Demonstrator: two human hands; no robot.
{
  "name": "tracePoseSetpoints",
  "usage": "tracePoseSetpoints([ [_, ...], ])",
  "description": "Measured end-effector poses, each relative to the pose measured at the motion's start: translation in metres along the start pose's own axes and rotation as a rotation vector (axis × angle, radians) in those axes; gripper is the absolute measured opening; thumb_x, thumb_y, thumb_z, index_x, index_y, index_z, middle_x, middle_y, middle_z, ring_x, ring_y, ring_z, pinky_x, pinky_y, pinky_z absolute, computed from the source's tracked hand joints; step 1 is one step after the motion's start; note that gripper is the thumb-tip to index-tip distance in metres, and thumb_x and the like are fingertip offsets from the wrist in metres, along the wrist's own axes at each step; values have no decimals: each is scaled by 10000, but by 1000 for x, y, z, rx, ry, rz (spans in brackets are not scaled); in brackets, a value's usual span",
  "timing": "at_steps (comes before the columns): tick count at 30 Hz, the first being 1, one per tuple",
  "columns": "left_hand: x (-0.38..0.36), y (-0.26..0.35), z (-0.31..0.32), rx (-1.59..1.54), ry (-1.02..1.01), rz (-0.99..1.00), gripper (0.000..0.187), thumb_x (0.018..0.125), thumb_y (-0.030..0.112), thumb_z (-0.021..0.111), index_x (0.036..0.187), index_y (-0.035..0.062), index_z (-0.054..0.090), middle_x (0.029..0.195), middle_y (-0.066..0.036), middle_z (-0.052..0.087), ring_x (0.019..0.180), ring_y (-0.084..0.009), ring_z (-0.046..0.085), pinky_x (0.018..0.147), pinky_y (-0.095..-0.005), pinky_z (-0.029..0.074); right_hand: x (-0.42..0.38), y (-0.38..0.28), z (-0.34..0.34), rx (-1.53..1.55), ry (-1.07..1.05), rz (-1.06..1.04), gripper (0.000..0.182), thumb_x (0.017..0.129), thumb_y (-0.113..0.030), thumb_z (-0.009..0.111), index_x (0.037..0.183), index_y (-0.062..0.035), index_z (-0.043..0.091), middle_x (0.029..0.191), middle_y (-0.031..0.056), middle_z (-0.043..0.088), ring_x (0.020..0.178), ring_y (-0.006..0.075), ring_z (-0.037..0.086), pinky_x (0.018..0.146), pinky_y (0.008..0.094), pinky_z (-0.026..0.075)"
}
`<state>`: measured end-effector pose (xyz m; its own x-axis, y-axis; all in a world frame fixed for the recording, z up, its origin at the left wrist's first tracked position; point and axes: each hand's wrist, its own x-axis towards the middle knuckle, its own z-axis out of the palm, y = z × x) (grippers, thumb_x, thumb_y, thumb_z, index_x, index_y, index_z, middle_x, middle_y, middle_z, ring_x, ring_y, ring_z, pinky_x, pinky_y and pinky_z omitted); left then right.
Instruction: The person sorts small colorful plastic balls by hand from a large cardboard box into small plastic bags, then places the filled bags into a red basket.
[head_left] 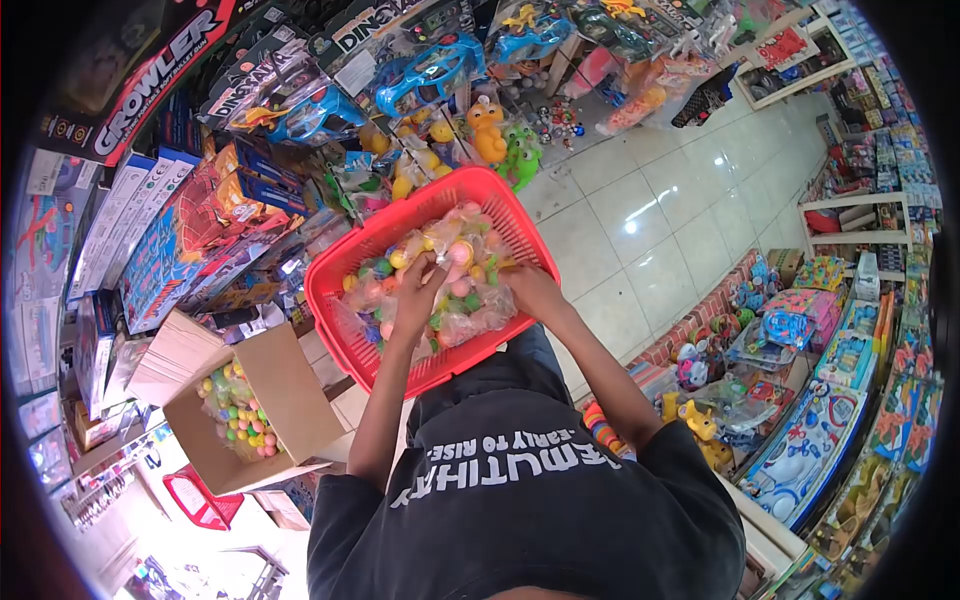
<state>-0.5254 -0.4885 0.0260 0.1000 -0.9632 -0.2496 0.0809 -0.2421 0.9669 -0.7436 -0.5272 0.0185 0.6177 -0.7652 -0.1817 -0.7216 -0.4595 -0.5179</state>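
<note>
A red plastic basket stands in front of my body, filled with clear bags of small coloured balls. My left hand is over the middle of the basket, its fingers pinching the crumpled top of a clear plastic bag with pink and yellow balls. At the basket's right inner side is my right hand, fingers curled in toward the bags. What those fingers hold, if anything, I cannot make out.
An open cardboard box with more bagged balls is at the left. Boxed toys are stacked behind it. Packaged blue toys hang beyond the basket, near an orange toy figure. Toy shelves line the right, beside a tiled floor.
</note>
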Motion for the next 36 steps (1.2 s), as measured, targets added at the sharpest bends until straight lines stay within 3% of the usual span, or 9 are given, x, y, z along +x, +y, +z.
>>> tracePoseSetpoints([
  [9, 19, -21, 14, 49, -56, -16, 133, 862, 117, 552, 953, 29, 511, 851, 4, 493, 839, -74, 478, 752, -235, 396, -4, 6, 7, -96, -193, 11, 253, 739, -83, 516, 982, -41, 573, 1066, 93, 584, 1013, 279, 547, 808, 397, 479],
  [14, 37, -36, 36, 222, -175, 74, 254, 823, 152, 591, 1013, -3, 525, 987, -102, 586, 886, -174, 567, 725, -310, 456, -12, 12, 20, -201, -255, -21, 221, 733, -91, 531, 924, -30, 625, 1158, 87, 539, 1047, 262, 529, 809, 383, 491],
  [18, 48, -37, 52, 253, -329, 12, 257, 799, 136, 597, 1011, 5, 533, 956, -135, 584, 878, -222, 578, 756, -332, 453, -11, 10, 16, -232, -290, -44, 201, 715, -106, 559, 873, -17, 644, 1129, 84, 541, 1041, 269, 528, 808, 380, 495],
  [20, 52, -36, 56, 528, -301, 133, 271, 752, 94, 603, 1007, 21, 546, 946, -149, 568, 872, -281, 573, 774, -357, 450, -11, 11, 16, -240, -308, -48, 208, 707, -115, 571, 874, -14, 642, 1108, 85, 549, 1036, 268, 530, 806, 379, 495],
  [23, 57, -57, 52, 573, -288, 296, 302, 714, 78, 610, 1007, 32, 557, 947, -150, 546, 875, -331, 558, 777, -374, 448, -13, 13, 14, -232, -260, -107, 213, 695, -129, 587, 862, -9, 643, 1093, 91, 556, 1036, 273, 529, 815, 371, 487],
  [26, 55, -69, 51, 601, -294, 296, 335, 699, 82, 628, 1024, 53, 556, 972, -138, 537, 900, -331, 551, 788, -383, 450, -9, 14, 14, -164, -220, -139, 220, 687, -132, 593, 861, -4, 634, 1066, 116, 562, 1004, 300, 542, 826, 382, 473],
  [29, 50, -60, 56, 699, -248, 261, 351, 700, 97, 639, 1037, 70, 547, 989, -139, 546, 916, -330, 545, 802, -388, 452, 1, 12, 8, 0, -310, -10, 229, 707, -120, 573, 898, 1, 612, 1073, 166, 542, 976, 341, 550, 836, 401, 461],
  [31, 50, -54, 56, 703, -258, 247, 360, 697, 82, 644, 1043, 50, 549, 1011, -140, 550, 929, -332, 543, 797, -380, 453, 4, 11, 8, 33, -163, 149, 231, 731, -115, 555, 925, 5, 588, 1121, 212, 496, 960, 380, 548, 832, 431, 456],
  [36, 43, -42, 52, 779, -208, 338, 368, 693, 61, 637, 1050, 30, 550, 1021, -135, 567, 993, -328, 525, 825, -372, 443, 7, 7, 6, 42, -107, 110, 312, 754, -126, 539, 1043, -10, 551, 1213, 226, 419, 1016, 407, 513, 839, 453, 453],
])
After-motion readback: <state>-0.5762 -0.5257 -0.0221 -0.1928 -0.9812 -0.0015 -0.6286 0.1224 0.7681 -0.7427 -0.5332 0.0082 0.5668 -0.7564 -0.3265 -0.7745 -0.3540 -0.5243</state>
